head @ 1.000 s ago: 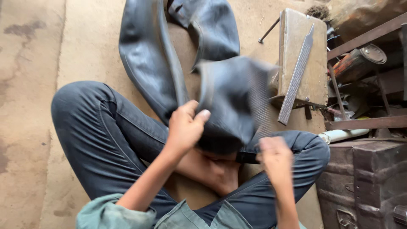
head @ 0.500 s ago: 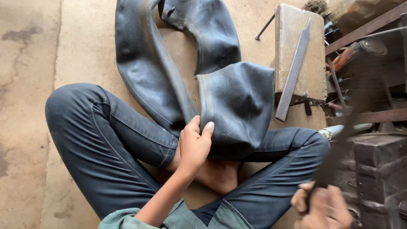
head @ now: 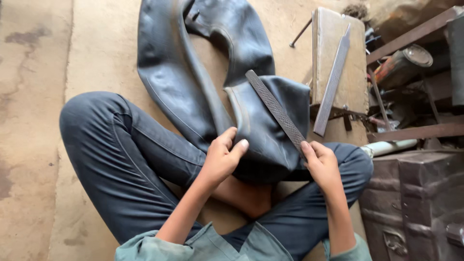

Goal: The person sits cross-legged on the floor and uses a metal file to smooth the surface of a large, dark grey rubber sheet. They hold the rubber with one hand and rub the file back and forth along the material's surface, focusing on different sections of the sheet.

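Person is sitting cross-legged on the concrete floor (head: 38,121), dark jeans, camera looking straight down.

Right hand (head: 321,164) is closing around the near end of a flat metal rasp (head: 275,108), fingers wrapped on it. The rasp is running from the hand up toward 11 o'clock and lying across the folded part of the black rubber inner tube (head: 193,82); the far tip is sitting at the fold's top edge. Can't tell if the blade is pressing in or just resting.

Left hand (head: 222,157) is pinching the tube's fold at its lower left edge, thumb on top, fingers curled under, so it's gripping rubber. It is sitting at 9 o'clock from the right hand, the fold between them.

The tube is draping over the lap, and the rest is looping away across the floor toward 12 o'clock.

At 1 o'clock from the fold a wooden block (head: 338,53) is standing on the floor, with a second long file (head: 332,79) lying diagonally on it. At 3 o'clock a dark metal box (head: 415,203) is sitting just beside the right knee. Cluttered rusty rack (head: 420,92) is behind it; items there are too jumbled to tell.
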